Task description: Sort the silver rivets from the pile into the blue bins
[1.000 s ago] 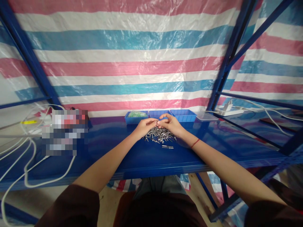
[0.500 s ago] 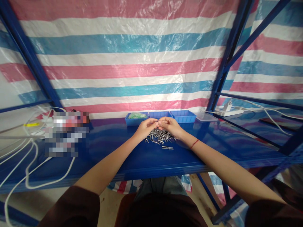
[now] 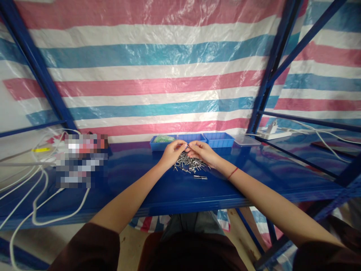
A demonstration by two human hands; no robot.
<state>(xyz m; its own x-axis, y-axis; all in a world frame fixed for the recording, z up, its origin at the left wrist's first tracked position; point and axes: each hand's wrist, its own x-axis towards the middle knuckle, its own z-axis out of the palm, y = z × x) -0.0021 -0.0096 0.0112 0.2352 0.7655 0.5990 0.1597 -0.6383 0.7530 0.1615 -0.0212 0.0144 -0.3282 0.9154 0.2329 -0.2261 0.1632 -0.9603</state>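
Observation:
Close together above a pile of small shiny metal pins, rivet-like in look, my two hands meet at the fingertips. My left hand is closed in a pinch, thumb against forefinger. Facing it, my right hand pinches too, its other fingers curled. A thin bright bit of a metal pin shows between the fingertips; most of it is hidden. Nearer me, a couple of loose pins lie side by side on the blue table.
Behind my hands stand three blue bins: the left bin holds something green in clear plastic, then a middle bin and a right bin. A clear lid and a power strip lie right. White cables run left.
My fingertips have parted slightly, so the thin bright bit between them shows better. The view has shifted a little; the pile and bins stay put.

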